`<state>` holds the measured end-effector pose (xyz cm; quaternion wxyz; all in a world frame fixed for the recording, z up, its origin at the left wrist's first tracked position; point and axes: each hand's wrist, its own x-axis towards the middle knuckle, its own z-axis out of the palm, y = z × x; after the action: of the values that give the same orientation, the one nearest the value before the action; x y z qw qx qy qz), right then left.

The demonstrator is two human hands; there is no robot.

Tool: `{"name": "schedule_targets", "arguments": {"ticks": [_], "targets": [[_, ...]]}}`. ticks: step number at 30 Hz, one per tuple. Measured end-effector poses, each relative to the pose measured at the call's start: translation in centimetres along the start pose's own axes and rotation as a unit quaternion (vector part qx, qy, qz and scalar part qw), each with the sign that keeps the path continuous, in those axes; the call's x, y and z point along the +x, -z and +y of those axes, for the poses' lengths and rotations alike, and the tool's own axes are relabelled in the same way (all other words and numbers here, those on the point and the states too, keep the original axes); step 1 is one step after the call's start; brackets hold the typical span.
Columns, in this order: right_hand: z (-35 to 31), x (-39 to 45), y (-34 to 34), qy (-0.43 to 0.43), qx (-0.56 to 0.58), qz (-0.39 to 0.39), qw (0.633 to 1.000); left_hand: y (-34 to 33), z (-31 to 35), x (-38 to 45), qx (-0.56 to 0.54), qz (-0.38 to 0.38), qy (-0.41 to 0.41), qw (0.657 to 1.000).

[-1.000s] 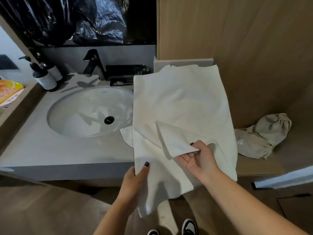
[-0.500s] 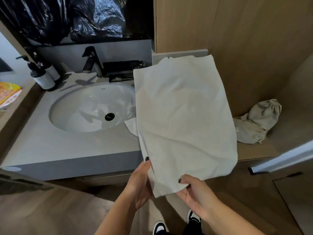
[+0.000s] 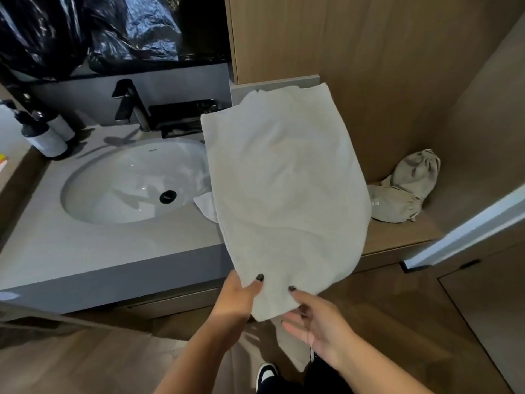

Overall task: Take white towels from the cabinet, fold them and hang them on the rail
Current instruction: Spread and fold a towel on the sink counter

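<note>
Now white towel (image 3: 284,189) lies doubled over right end of desk (image 3: 99,251), beside sink (image 3: 133,180), near edge hanging off front. Left hand (image 3: 238,297) pinches near edge, thumb on top. Right hand (image 3: 318,322) pinches same edge just beside, fingers spread beneath. Best: square corners, tuck stray flap at left, smooth creases outward before next fold.

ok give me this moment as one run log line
step: folding | towel: on counter | left hand: pinching it | right hand: pinching it | rail: unseen
</note>
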<state>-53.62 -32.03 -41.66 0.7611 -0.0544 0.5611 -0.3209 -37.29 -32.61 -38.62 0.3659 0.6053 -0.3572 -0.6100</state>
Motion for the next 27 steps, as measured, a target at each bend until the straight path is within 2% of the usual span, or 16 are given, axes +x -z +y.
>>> {"name": "schedule_targets", "arguments": {"ticks": [5,8,11,13,16,21,24,27], "targets": [[-2.4,3.0,3.6,0.023,0.157,0.063,0.985,-1.1,2.3,0.0,-0.120,0.031,0.029,0.992],[-4.9,4.9,5.5,0.045,0.228,0.101,0.967,-1.5,4.0,0.0,-0.269,0.046,0.061,0.960],[-6.8,7.0,6.9,0.050,0.239,0.119,0.962,-1.8,5.5,0.3,-0.362,0.102,0.086,0.922],[-7.4,8.0,7.5,0.064,0.182,0.129,0.973,-2.2,6.2,0.6,-0.416,0.118,0.084,0.898],[-8.0,8.8,8.3,0.115,0.024,0.117,0.986,-2.8,7.1,0.6,-0.468,0.132,0.089,0.869],[-8.8,9.4,8.7,0.190,-0.220,0.056,0.955,-4.1,8.9,-0.1,-0.490,0.143,0.086,0.855],[-8.7,10.2,8.2,0.227,-0.221,0.049,0.947,-4.5,9.9,-0.3,-0.501,0.142,0.078,0.850],[-8.7,10.6,8.3,0.276,-0.180,0.121,0.937,-4.3,10.5,-0.5,-0.516,0.142,0.064,0.843]]}}
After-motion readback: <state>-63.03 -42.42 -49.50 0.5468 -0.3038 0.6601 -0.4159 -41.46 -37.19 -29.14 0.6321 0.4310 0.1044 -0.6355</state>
